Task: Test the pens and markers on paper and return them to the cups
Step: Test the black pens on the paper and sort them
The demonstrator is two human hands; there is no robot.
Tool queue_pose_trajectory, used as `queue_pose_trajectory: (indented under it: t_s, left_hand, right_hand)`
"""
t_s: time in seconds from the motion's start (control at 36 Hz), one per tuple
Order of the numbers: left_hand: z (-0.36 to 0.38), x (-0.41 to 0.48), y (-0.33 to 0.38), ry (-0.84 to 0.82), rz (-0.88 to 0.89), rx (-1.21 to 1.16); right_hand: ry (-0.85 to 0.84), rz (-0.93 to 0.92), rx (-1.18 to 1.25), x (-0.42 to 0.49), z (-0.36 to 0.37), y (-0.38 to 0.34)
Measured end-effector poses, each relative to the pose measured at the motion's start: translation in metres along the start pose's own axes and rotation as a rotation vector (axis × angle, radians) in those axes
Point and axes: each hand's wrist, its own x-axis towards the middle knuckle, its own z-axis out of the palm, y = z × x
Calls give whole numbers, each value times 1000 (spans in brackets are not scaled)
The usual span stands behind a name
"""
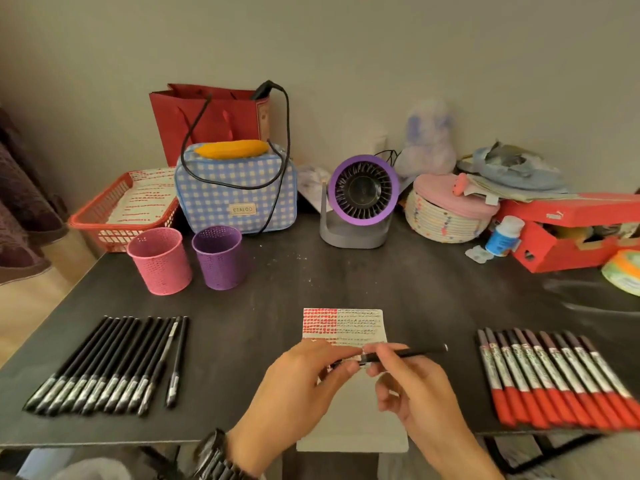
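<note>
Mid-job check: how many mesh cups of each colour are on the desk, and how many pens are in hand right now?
Pink cup: 1
Purple cup: 1
Black pen, held between left hand and right hand: 1
Total: 3

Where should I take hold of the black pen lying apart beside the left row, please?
Pinch the lone black pen at mid-barrel, probably coming straight down from above and across it. It lies flat on the table, with bare surface on its right and a slim gap to the row of black pens on its left.
</note>
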Motion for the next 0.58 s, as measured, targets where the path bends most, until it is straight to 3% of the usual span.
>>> queue_pose_trajectory:
  t_s: [0.08, 0.19, 0.28, 0.36, 0.58]
  left_hand:
    - [4, -2, 0, -7, 49, 153]
    - [-2, -14, -15, 128, 5, 206]
    - [-3, -18, -34, 197, -111, 119]
    - [4, -13, -30, 233, -92, 77]
    - [39, 20, -10, 19, -39, 172]
  right_hand:
    - [148, -81, -51, 0, -2, 7]
    - [423, -151, 199, 11, -42, -9]
    - [374, -157, 79, 14, -57, -13]
    - [264, -142, -89, 18, -51, -7]
    - [253, -248, -446, 45, -38, 7]
